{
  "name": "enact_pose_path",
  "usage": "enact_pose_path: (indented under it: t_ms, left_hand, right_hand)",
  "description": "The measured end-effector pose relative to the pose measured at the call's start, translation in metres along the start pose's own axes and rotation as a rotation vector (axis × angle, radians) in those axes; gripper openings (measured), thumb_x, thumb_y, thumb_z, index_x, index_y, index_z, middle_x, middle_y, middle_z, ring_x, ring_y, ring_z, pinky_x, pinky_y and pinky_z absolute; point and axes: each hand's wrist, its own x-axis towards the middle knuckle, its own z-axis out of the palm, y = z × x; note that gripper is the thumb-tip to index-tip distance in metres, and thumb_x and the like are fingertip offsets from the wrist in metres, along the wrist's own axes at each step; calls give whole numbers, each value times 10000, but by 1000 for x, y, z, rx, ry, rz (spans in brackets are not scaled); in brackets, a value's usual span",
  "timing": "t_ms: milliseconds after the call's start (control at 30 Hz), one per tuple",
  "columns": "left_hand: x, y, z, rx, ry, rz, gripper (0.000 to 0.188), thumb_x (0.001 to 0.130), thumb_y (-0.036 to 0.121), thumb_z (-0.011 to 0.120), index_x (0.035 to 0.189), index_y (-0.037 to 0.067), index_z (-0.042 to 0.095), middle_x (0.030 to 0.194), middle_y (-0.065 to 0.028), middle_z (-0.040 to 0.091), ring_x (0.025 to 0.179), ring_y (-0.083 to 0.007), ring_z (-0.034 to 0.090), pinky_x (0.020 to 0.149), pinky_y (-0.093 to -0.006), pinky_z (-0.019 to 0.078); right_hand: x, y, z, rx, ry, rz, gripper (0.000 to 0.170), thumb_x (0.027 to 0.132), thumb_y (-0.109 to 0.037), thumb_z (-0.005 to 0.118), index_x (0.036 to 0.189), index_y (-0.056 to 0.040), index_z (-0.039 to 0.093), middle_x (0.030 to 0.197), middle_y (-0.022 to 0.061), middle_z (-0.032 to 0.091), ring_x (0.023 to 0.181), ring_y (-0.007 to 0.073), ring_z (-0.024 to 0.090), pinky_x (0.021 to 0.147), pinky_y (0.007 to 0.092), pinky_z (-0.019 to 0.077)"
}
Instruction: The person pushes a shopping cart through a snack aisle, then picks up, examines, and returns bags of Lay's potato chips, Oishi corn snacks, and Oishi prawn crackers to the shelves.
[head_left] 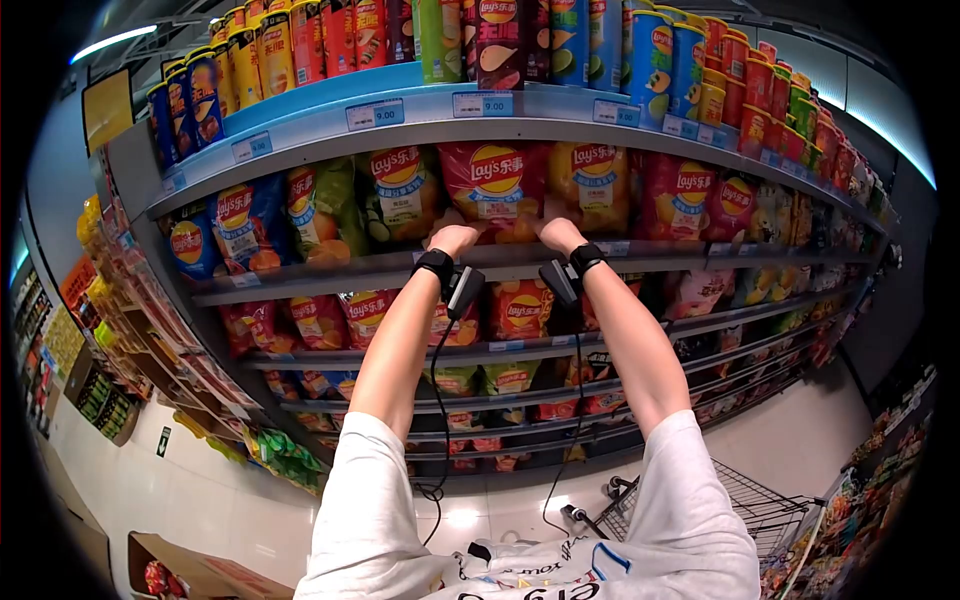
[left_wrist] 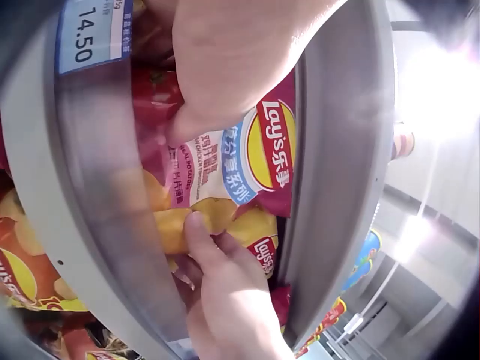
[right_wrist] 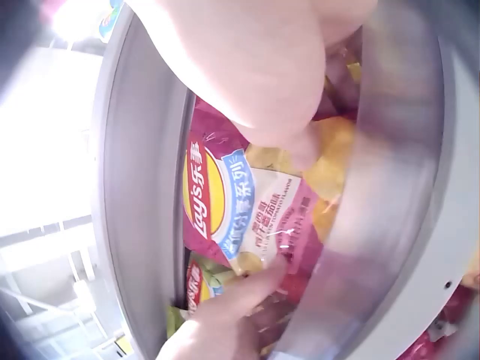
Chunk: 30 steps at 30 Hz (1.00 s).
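Note:
A dark red bag of Lay's potato chips (head_left: 493,172) stands upright in the middle of the upper bag shelf, its label facing me. My left hand (head_left: 455,238) holds its lower left edge, and my right hand (head_left: 562,235) holds the lower right edge. In the left wrist view the right thumb lies on the front of the bag (left_wrist: 217,169), with the other fingers bent in at its side. From the right wrist view, the left hand (right_wrist: 225,319) reaches in at the opposite edge; the fingers behind the bag are hidden.
A clear front lip (left_wrist: 112,187) runs along the shelf edge, and a grey shelf (right_wrist: 139,187) sits close above the bag. Yellow (head_left: 590,190) and green (head_left: 395,195) chip bags flank it. Chip canisters (head_left: 570,45) line the shelf above. A shopping cart (head_left: 745,500) stands behind at right.

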Motion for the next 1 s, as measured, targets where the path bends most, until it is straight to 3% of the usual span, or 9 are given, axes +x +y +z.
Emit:
enact_pose_path:
  t_ms: [33,167,233,367,500,533,633,767,1000]
  left_hand:
    - [1,0,3,0,-5,-2,736,720,507,649,1228,10,457,1183,-230,556,1111,-354,527,912,-384,429]
    - [4,-8,1,-156,140,162,656,737,481,664,1169,15,501,1164,-222,569,1111,-360,521,913,-389,422]
    - [1,-7,1,-270,213,277,615,763,452,652,1153,2,500,1130,-224,584,1084,-375,530,899,-401,425]
    - [14,-15,14,-333,363,362,598,815,387,626,1190,-51,468,1125,-231,575,1066,-367,530,899,-360,406]
    - [-17,9,-15,-363,143,133,761,769,564,601,1037,-146,552,1042,-255,601,984,-299,583,851,-339,429]
    - [-22,14,-28,-361,-48,102,1008,725,679,557,1190,-203,407,1159,-330,525,1107,-372,530,920,-375,414]
    - [-23,13,-34,-494,-112,143,1065,703,711,554,1180,-228,399,1138,-332,539,1095,-360,545,909,-367,426]
    - [-63,22,-51,-462,74,151,947,679,688,612,1150,-124,488,1119,-274,577,1051,-327,581,890,-370,446]
    - [-93,-27,-29,-721,-38,268,716,634,440,779,1096,-63,567,1050,-181,640,957,-241,628,831,-327,486]
  right_hand:
    - [1,-6,-5,-16,-120,-29,551,845,-341,593,1201,50,437,1147,252,545,1061,391,519,858,390,430]
    - [3,12,7,380,168,-131,397,821,-289,621,1086,-2,549,1063,223,586,1011,401,528,841,397,440]
    - [5,3,5,301,331,-179,391,836,-284,608,1093,3,545,1024,205,608,985,380,549,834,385,437]
    - [-6,-11,-14,385,291,15,421,847,-284,603,1117,35,551,1062,216,615,980,349,578,832,360,439]
    - [-19,-29,-36,482,194,-10,379,840,-263,609,1055,48,577,983,212,636,896,316,606,778,350,453]
    - [-18,-32,-40,451,225,-56,352,836,-256,616,1003,54,589,921,197,646,834,294,615,739,346,461]
    - [-33,-43,-47,402,249,-108,317,831,-249,629,890,61,602,792,146,649,703,215,610,654,320,469]
    - [-57,-55,-52,467,244,-122,286,840,-208,631,925,63,603,775,94,639,714,135,585,652,281,464]
    - [-134,-60,-27,880,153,150,432,843,-266,659,1118,43,532,1032,92,599,941,134,548,827,254,428]
